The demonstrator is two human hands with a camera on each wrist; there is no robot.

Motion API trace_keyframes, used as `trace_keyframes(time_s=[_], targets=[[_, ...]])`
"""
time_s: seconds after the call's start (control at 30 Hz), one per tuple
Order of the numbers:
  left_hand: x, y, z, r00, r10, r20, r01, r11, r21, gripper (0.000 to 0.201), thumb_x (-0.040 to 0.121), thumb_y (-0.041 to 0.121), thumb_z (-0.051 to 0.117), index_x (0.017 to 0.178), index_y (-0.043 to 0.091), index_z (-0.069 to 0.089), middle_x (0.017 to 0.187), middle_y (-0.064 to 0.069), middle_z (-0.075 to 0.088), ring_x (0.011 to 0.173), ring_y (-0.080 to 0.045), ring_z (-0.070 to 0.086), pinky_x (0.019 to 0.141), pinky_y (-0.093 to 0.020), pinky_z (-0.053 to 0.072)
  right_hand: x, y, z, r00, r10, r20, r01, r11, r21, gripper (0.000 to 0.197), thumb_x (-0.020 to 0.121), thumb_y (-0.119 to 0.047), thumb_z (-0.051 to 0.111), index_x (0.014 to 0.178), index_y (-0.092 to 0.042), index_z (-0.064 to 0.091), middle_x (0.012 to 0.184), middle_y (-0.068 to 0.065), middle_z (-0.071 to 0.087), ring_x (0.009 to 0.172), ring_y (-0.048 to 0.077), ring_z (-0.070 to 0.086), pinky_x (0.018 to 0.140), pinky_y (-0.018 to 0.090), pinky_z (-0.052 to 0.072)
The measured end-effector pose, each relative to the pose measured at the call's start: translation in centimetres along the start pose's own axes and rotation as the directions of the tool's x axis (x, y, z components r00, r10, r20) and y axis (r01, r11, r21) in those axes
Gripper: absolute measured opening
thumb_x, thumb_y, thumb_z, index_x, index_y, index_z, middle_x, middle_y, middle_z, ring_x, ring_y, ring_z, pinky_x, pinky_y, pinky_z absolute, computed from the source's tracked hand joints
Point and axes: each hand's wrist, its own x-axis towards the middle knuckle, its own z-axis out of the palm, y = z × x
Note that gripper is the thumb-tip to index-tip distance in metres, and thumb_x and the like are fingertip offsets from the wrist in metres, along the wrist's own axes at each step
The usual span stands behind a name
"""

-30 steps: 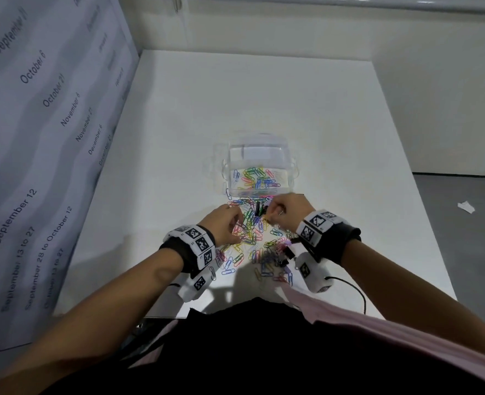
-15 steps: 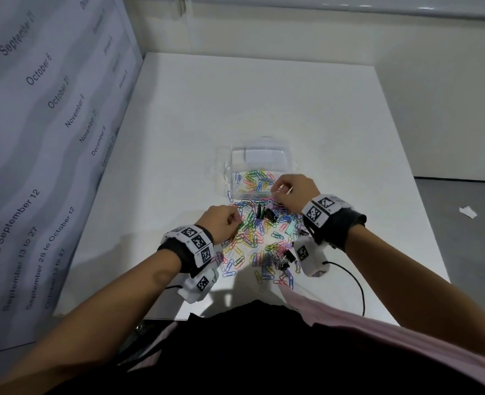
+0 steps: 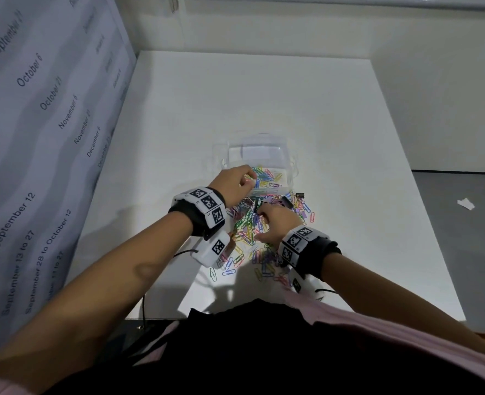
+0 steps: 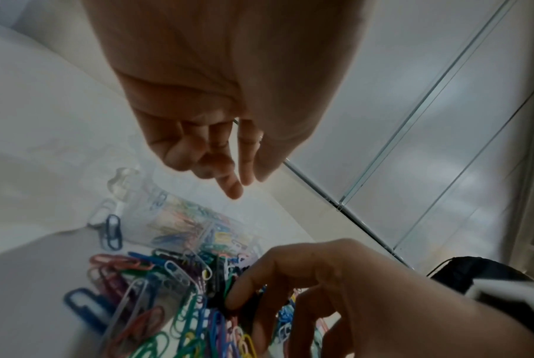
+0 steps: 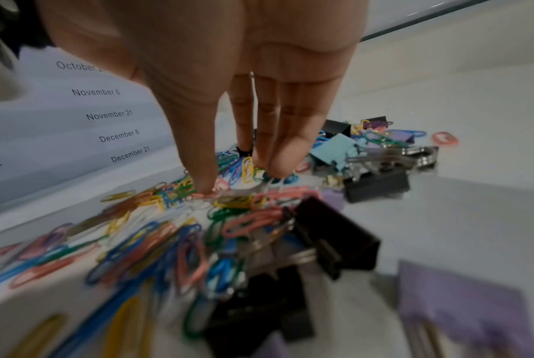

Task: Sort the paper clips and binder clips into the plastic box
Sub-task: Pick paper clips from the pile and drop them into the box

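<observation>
Clear plastic box (image 3: 288, 178), part-filled. Left hand (image 3: 237, 182) over near rim, fingers loose (nothing held). Right hand (image 3: 274, 220) fingertips pressing wire paper clips (image 3: 247, 223); bare table (image 3: 264, 95) beyond.

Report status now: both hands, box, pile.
Left hand over plastic box, fingertips together, load unclear. Right hand picking in paper clips. Binder clips unsorted. Nothing blocking.

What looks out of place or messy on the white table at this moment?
Most clips are not yet sorted: a mixed pile of paper clips and binder clips lies loose on the table in front of the plastic box, which holds only paper clips in its near compartment. A paper scrap lies on the floor.
</observation>
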Motion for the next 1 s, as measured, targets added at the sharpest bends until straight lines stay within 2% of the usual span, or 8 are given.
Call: trace_keyframes(time_s=[0.1, 0.2, 0.37, 0.53, 0.67, 0.73, 0.9, 1.0], targets=[[-0.5, -0.8, 0.6, 0.999, -0.025, 0.048, 0.025, 1.0, 0.012, 0.022, 0.091, 0.019, 0.052, 0.111, 0.014, 0.058, 0.085, -0.007, 0.057, 0.078, -0.022, 0.053, 0.06, -0.024, 0.037, -0.1, 0.1, 0.1, 0.999, -0.036, 0.002, 0.036, 0.999, 0.004, 0.038, 0.075, -0.027, 0.069, 0.107, -0.012, 0.055, 0.094, 0.002, 0.046, 0.087, 0.019, 0.046, 0.072, 0.028, 0.036], [-1.2, -2.0, 1.8, 0.984, -0.077, 0.159, 0.061, 0.993, 0.1, 0.026, 0.085, 0.017, 0.059, 0.111, 0.012, 0.058, 0.091, -0.006, 0.058, 0.087, -0.024, 0.057, 0.068, -0.025, 0.041, -0.4, 0.0, 0.3, 0.999, -0.054, -0.011, 0.054, 0.998, 0.035, 0.024, 0.079, -0.019, 0.064, 0.1, -0.011, 0.06, 0.092, 0.004, 0.055, 0.087, 0.02, 0.049, 0.071, 0.025, 0.033], [-2.0, -3.6, 4.1, 0.985, -0.092, 0.147, 0.045, 0.954, 0.297, 0.05, 0.075, 0.029, 0.071, 0.12, 0.014, 0.052, 0.117, -0.012, 0.044, 0.106, -0.028, 0.047, 0.094, -0.036, 0.044, -0.7, -0.4, 0.1, 1.0, -0.019, -0.015, 0.02, 0.996, 0.092, 0.02, 0.079, -0.004, 0.051, 0.091, -0.009, 0.066, 0.101, 0.009, 0.069, 0.098, 0.026, 0.06, 0.076, 0.029, 0.044], [-2.4, -3.8, 4.4, 0.987, -0.045, 0.156, 0.008, 0.974, 0.228, 0.031, 0.08, 0.015, 0.068, 0.109, 0.01, 0.058, 0.111, -0.012, 0.051, 0.097, -0.028, 0.055, 0.086, -0.035, 0.046, -0.7, -0.2, -1.3, 0.994, -0.035, -0.103, 0.049, 0.99, 0.134, 0.027, 0.077, 0.002, 0.045, 0.082, -0.007, 0.07, 0.092, 0.011, 0.072, 0.082, 0.022, 0.063, 0.078, 0.03, 0.052], [-2.5, -4.2, 4.2, 0.989, -0.032, 0.142, 0.001, 0.976, 0.217, 0.016, 0.086, 0.01, 0.059, 0.102, 0.008, 0.062, 0.108, -0.012, 0.063, 0.101, -0.029, 0.059, 0.086, -0.034, 0.046, 0.4, 0.3, -3.9, 0.986, 0.019, -0.167, 0.02, 0.973, 0.231, 0.026, 0.08, 0.001, 0.045, 0.079, -0.009, 0.069, 0.084, 0.003, 0.068, 0.06, 0.01, 0.058, 0.048, 0.014, 0.047], [-2.5, -4.4, 4.0, 0.991, -0.06, 0.117, 0.039, 0.984, 0.173, 0.015, 0.088, 0.009, 0.057, 0.101, 0.008, 0.064, 0.108, -0.012, 0.065, 0.101, -0.028, 0.059, 0.087, -0.034, 0.047, 1.1, 0.2, -5.7, 0.973, 0.03, -0.229, 0.025, 0.973, 0.231, 0.024, 0.081, -0.001, 0.048, 0.081, -0.011, 0.069, 0.087, 0.002, 0.068, 0.068, 0.016, 0.062, 0.052, 0.016, 0.046], [-2.5, -5.0, 3.6, 0.984, -0.167, 0.056, 0.171, 0.982, -0.082, 0.013, 0.088, 0.007, 0.057, 0.096, 0.004, 0.067, 0.085, -0.01, 0.067, 0.068, -0.015, 0.06, 0.067, -0.023, 0.048, 2.4, 0.4, -8.9, 0.93, 0.073, -0.359, 0.053, 0.944, 0.327, 0.009, 0.081, -0.01, 0.061, 0.086, -0.013, 0.068, 0.087, 0.005, 0.072, 0.072, 0.022, 0.067, 0.073, 0.034, 0.058], [-2.6, -5.2, 3.5, 0.964, -0.252, 0.082, 0.265, 0.906, -0.331, 0.008, 0.089, 0.007, 0.057, 0.09, 0.007, 0.065, 0.074, -0.011, 0.064, 0.044, -0.007, 0.055, 0.052, -0.019, 0.047, 2.4, 0.5, -9.0, 0.931, 0.078, -0.356, 0.051, 0.94, 0.338, 0.011, 0.079, -0.018, 0.068, 0.089, -0.013, 0.067, 0.087, 0.007, 0.071, 0.066, 0.019, 0.061, 0.071, 0.035, 0.057]])
